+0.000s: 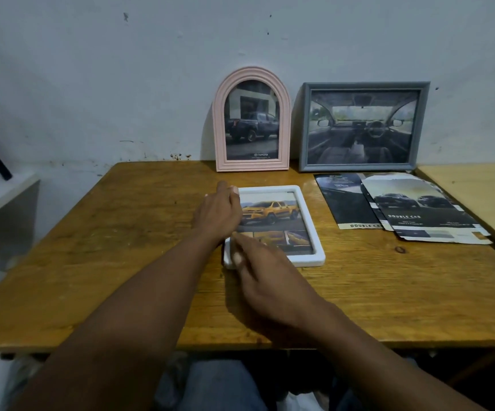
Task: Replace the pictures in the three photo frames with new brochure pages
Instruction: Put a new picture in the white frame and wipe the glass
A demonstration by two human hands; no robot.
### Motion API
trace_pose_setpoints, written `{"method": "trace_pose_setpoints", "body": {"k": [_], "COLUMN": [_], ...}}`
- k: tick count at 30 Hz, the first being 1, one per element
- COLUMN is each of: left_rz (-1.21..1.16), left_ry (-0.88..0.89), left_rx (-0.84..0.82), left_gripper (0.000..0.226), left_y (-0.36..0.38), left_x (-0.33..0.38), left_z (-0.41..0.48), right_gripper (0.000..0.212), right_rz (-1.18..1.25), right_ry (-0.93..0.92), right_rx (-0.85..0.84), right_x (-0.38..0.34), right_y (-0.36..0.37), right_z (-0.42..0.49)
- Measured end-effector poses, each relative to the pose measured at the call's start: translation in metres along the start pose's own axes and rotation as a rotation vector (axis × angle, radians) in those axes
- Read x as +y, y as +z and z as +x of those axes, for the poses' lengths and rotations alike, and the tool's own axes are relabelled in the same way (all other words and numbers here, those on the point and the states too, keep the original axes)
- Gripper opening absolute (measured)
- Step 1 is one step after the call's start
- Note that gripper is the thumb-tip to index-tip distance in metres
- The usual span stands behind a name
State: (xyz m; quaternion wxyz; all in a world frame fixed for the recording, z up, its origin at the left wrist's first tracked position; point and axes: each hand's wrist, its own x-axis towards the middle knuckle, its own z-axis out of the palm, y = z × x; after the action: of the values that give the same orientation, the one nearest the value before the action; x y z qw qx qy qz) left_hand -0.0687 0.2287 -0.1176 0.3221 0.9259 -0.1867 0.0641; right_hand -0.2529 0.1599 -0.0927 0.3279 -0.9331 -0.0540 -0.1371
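- Left hand's fingers [224, 188] lay fairly straight and together along the far-left edge of the white rectangular plastic photo frame [310, 226]. They were not clamped on it, as far as I could see.
- Right hand's fingers [240, 247] reached to the near-left corner of the same frame. Blur there, so I couldn't tell whether they pinched the rim or only touched it.
- Left hand [218, 213] sat ahead of right hand [270, 283]; both worked the frame's left side.
- The white frame lay flat and face up mid wooden worktop [139, 238], showing a yellow pickup page [273, 213].
- The pink arched frame [252, 165] and grey rectangular frame [362, 86] stood against the wall, each with a car picture in it.
- Dark, ragged-edged loose brochure pages [418, 209] lay to the right, apart from the white frame.
- Judgement: the white frame was the one in hand, about to be either turned over or stood up. I couldn't say which.
- Next move needs fingers under the left rim before the lift, and a grip on both corners so the glass and page don't shift.
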Motion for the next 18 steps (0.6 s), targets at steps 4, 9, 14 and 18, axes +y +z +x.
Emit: {"method": "trace_pose_setpoints", "body": {"k": [4, 9, 14, 18], "left_rz": [-0.285, -0.421, -0.084, 0.279], "left_ry": [-0.128, -0.091, 0.188, 0.5], "left_rx": [-0.114, -0.111, -0.226, -0.358], "left_gripper": [0.057, 0.063, 0.072, 0.072], "left_y": [-0.011, -0.023, -0.039, -0.036], "left_x": [0.001, 0.008, 0.027, 0.026], "left_z": [0.003, -0.009, -0.07, -0.106], "right_gripper": [0.034, 0.05, 0.055, 0.058], "right_rz": [0.198, -0.142, -0.289, -0.325], "right_ry": [0.154, 0.229, 0.316, 0.326], "right_rx": [0.199, 0.146, 0.085, 0.03], "right_x": [0.016, 0.071, 0.111, 0.112], "right_y": [-0.035, -0.044, -0.034, -0.032], "right_z": [0.027, 0.07, 0.079, 0.075]}}
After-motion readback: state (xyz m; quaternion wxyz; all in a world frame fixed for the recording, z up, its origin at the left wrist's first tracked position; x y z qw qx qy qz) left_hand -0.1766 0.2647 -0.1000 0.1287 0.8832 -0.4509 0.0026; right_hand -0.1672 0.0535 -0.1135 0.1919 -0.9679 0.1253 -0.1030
